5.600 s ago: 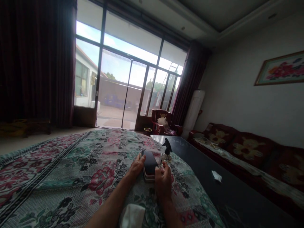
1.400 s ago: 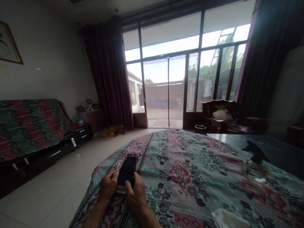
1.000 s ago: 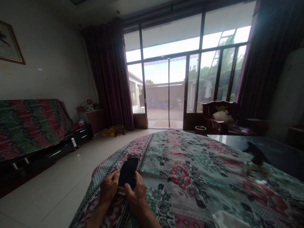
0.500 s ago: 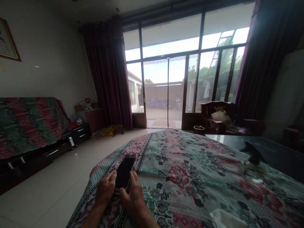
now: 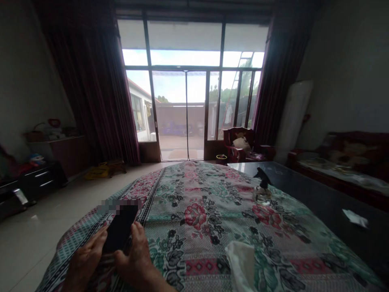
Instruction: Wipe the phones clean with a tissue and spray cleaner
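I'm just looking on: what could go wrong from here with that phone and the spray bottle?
The smartphone, between the left hand and right hand, is near the edge of the flowered cloth on the picture's left, so a slip might send it down to the pale floor. The spray bottle stands on that same loose, wrinkled cloth; if the cloth were tugged, it could tip over.
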Demonstrator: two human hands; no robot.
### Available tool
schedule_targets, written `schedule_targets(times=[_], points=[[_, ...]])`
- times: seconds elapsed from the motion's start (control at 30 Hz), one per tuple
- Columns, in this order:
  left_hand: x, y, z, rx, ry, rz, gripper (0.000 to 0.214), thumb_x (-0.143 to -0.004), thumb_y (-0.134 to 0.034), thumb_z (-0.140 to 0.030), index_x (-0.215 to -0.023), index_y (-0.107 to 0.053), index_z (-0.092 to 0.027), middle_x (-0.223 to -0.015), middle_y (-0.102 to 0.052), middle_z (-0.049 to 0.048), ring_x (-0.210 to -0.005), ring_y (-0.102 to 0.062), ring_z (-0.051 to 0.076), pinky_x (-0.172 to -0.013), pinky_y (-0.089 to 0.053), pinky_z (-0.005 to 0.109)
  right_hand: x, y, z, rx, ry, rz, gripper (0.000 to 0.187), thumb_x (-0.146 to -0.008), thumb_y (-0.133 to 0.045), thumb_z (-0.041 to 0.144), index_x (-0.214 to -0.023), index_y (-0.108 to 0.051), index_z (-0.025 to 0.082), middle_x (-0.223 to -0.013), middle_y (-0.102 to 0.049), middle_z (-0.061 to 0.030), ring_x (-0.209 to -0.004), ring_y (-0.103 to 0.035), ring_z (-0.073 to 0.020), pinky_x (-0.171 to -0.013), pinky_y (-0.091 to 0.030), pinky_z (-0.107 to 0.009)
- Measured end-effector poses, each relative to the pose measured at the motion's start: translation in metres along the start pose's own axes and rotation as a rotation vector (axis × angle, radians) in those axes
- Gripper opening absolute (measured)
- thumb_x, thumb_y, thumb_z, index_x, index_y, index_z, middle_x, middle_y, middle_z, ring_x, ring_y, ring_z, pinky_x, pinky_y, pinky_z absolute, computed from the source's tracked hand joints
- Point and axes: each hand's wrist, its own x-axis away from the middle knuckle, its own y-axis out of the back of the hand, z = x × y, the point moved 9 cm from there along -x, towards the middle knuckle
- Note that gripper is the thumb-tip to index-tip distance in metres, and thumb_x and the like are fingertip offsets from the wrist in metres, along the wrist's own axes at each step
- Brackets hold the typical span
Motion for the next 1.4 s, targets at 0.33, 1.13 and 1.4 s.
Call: schedule_targets(times=[0.33,1.13,1.4], points=[[0.004,-0.007,0.001,0.234,0.065,0.083,0.048,-0.08,-0.046,-0.046,-0.114,-0.065,-0.017,-0.128,-0.061,0.0064,-0.126,-0.048,0.025,-0.111,-0.031,0.038,-0.01,0.018,0.014,-0.12,-0.124,0.015,0.079,-0.055,-0.06,0.007,-0.132,-0.045,0.01,-0.142,-0.039,-0.019,-0.134,-0.034,-0.0338,-0.11,-0.029,-0.047],[0.048,-0.083,-0.162,0.617,0.159,0.07,0.044,-0.087,-0.04,-0.039,-0.113,-0.063,-0.013,-0.122,-0.064,0.0108,-0.117,-0.056,0.026,-0.097,-0.047,0.034,-0.038,0.168,0.013,-0.678,-0.589,-0.259,0.027,-0.055,-0.057,0.014,-0.081,-0.065,0.012,-0.066,-0.062,0.0009,-0.058,-0.055,-0.0122,-0.056,-0.046,-0.022],[0.101,-0.186,-0.193,0.871,0.316,0.361,0.038,-0.089,-0.04,-0.035,-0.106,-0.065,-0.012,-0.076,-0.073,0.0069,-0.07,-0.07,0.02,-0.064,-0.055,0.028,-0.013,0.241,-0.026,-0.625,-0.702,-0.181,0.009,-0.056,-0.059,0.019,-0.063,-0.059,0.013,-0.053,-0.057,0.0007,-0.052,-0.054,-0.0121,-0.051,-0.041,-0.022]])
